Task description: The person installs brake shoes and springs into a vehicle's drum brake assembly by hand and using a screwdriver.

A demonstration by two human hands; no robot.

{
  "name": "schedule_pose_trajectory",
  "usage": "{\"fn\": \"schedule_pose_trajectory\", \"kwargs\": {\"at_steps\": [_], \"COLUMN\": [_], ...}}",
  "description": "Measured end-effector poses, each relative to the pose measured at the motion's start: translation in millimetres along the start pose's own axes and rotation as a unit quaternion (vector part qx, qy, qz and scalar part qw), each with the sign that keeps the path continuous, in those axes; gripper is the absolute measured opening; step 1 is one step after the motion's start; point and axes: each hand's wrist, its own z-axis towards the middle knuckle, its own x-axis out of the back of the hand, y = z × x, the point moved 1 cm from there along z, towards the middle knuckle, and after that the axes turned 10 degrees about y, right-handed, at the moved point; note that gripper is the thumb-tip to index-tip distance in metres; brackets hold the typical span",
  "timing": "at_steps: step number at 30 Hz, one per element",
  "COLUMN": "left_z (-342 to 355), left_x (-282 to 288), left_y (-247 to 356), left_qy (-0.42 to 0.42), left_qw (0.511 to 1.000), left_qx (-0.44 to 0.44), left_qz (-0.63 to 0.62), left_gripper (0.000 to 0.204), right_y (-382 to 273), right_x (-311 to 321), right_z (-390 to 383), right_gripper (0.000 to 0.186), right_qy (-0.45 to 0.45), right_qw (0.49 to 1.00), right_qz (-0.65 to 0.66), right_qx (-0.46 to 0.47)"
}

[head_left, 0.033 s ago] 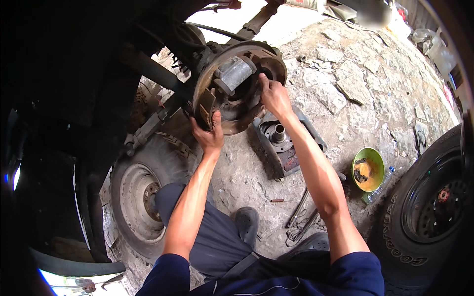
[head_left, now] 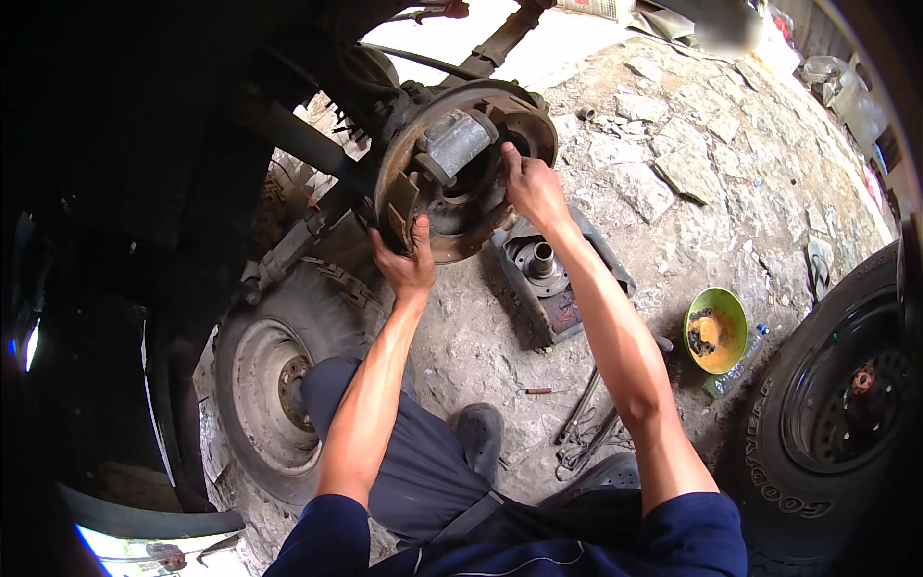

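Note:
A round, rusty brake backing plate point(head_left: 386, 178) hangs on the axle at upper centre, a grey metal cylinder point(head_left: 456, 149) set across its face. At its lower left edge my left hand point(head_left: 408, 262) is closed, thumb in front and fingers behind, on a curved brown brake shoe point(head_left: 404, 204). My right hand point(head_left: 535, 188) is at the right side of the plate, thumb pointing up and fingers curled inward. What those fingers grip is hidden behind the hand. Below the plate, a hub spindle point(head_left: 543, 262) stands on a dark metal block point(head_left: 562, 317).
A green bowl point(head_left: 740, 322) of orange liquid and dark parts stands at right beside a plastic bottle point(head_left: 735, 370). Large tyres stand at right point(head_left: 769, 423) and left point(head_left: 245, 385). Long tools point(head_left: 582, 409) and a screwdriver point(head_left: 540, 390) lie near my feet. Flat stones point(head_left: 687, 173) cover the ground.
Both hands stay in place at the brake; my right hand has shifted only very slightly.

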Motion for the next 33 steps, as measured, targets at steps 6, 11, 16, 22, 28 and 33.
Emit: {"fn": "schedule_pose_trajectory", "kwargs": {"at_steps": [6, 11, 16, 22, 28, 33], "left_z": [1, -1, 2, 1, 2, 0], "left_x": [1, 0, 1, 1, 0, -2], "left_y": [5, 4, 7, 6, 7, 5], "left_qy": [0.002, -0.009, 0.003, -0.008, 0.006, 0.005], "left_qw": [1.000, 1.000, 1.000, 1.000, 1.000, 1.000], "left_qx": [0.007, 0.014, 0.000, 0.005, -0.018, -0.007], "left_qz": [-0.008, 0.008, 0.004, -0.006, 0.004, -0.013], "left_gripper": [0.065, 0.064, 0.062, 0.062, 0.061, 0.062], "right_y": [-3, 4, -1, -13, 1, 0], "right_x": [-3, -1, 0, 13, -8, -5], "right_z": [-14, 7, -10, 1, -6, 12], "right_gripper": [0.043, 0.035, 0.048, 0.061, 0.040, 0.033], "right_qy": [0.128, 0.011, 0.155, -0.057, 0.149, -0.039], "right_qw": [0.980, 0.999, 0.967, 0.989, 0.970, 0.962], "right_qz": [-0.068, 0.015, -0.076, 0.097, -0.075, 0.220], "right_qx": [0.135, -0.034, 0.189, -0.095, 0.176, -0.159]}}
